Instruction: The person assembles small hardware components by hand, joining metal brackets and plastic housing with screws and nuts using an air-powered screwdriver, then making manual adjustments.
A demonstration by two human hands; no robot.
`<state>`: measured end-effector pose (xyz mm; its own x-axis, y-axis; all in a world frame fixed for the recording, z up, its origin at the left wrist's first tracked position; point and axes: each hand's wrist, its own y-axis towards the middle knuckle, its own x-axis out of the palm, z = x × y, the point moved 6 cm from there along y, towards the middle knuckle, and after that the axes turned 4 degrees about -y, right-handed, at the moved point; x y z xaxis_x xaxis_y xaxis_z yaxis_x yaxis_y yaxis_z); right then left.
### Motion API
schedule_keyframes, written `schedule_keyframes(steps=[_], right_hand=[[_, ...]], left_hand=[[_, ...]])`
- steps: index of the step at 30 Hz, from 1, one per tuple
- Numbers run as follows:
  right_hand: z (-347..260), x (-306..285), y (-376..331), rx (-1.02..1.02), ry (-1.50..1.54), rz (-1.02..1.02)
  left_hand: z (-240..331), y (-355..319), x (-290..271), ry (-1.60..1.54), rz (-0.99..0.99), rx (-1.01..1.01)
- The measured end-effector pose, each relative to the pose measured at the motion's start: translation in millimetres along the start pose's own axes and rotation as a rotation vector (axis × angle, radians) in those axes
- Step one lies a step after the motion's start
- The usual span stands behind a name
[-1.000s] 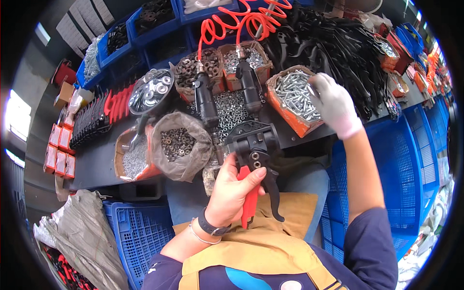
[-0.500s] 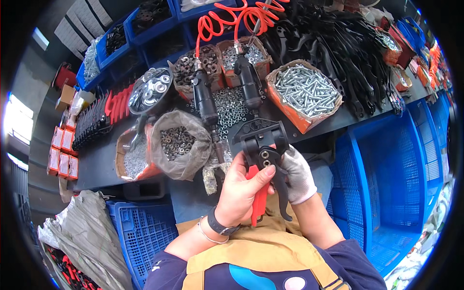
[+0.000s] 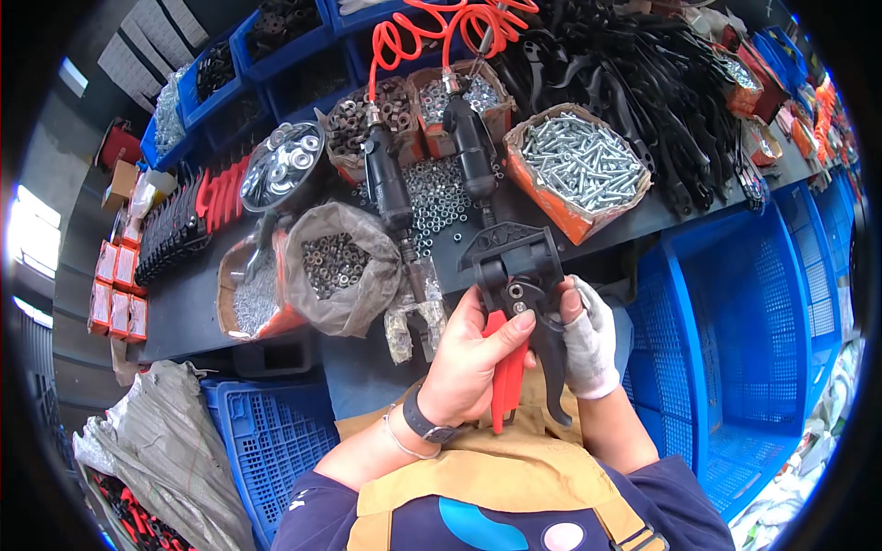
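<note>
While the head view looks down over the workbench (image 3: 643,225), a black tool body (image 3: 519,266) with a red handle (image 3: 503,381) is held just above the lap, near the bench's front edge. It is gripped from the left by the bare left hand (image 3: 473,363), thumb laid across its pivot, and pinched from the right by the gloved right hand (image 3: 588,340). Behind it, a box of silver bolts (image 3: 574,165), a bag of dark nuts (image 3: 335,266) and two black air tools (image 3: 390,188) are seen on the bench.

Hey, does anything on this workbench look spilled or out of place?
Yes. Small silver nuts lie loose across the dark bench between the two black air tools, outside any box. The cardboard box of bolts beside them has torn, sagging edges. Otherwise nothing stands out.
</note>
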<state>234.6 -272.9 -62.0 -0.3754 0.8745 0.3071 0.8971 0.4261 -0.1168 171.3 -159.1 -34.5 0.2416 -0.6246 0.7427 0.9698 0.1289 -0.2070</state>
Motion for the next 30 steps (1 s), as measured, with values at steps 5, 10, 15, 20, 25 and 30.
schedule_keyframes(steps=[5,10,15,20,25,30], right_hand=[[-26,5,-10,-0.297,-0.433,-0.12],[-118,-27,40,-0.845,-1.029,0.159],[-142,-65,110,-0.545,-1.706,0.29],[-136,-48,123,-0.476,-1.815,0.086],[-134,-54,139,-0.446,-1.771,0.13],[-133,-39,153,-0.444,-1.859,0.124]], left_hand=[[-1,-2,-5,0.037,0.028,0.032],[4,-6,-16,0.031,-0.034,-0.051],[-8,-5,-15,-0.04,0.038,-0.061],[-8,-4,-17,-0.018,0.077,-0.029],[-9,-4,-22,-0.021,0.078,-0.041],[-14,-5,-20,-0.058,0.069,-0.096]])
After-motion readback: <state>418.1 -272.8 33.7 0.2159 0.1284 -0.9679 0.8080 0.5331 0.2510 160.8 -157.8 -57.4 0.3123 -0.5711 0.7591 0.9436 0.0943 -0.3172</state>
